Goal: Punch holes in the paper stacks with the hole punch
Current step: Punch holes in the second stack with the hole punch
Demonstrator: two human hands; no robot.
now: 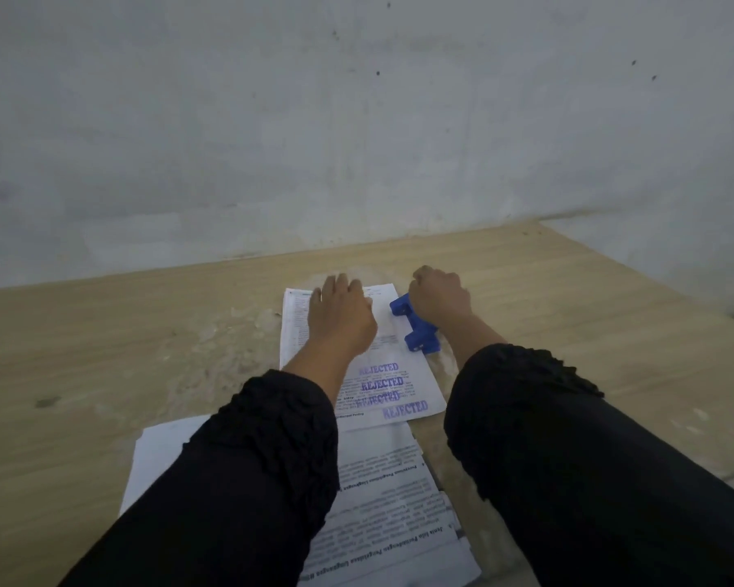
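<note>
A printed paper stack [395, 385] stamped "REJECTED" in blue lies on the wooden table [145, 353]. My left hand [342, 317] rests flat on its upper part, fingers spread. A blue hole punch [416, 328] sits over the sheet's right edge. My right hand [439, 296] is closed over the punch from above, covering its middle. Both forearms wear black sleeves.
A second, messier stack of printed sheets [382, 502] lies near me, partly under my arms. A grey wall [357, 120] rises just behind the table's far edge. The table's right edge [653, 290] runs diagonally.
</note>
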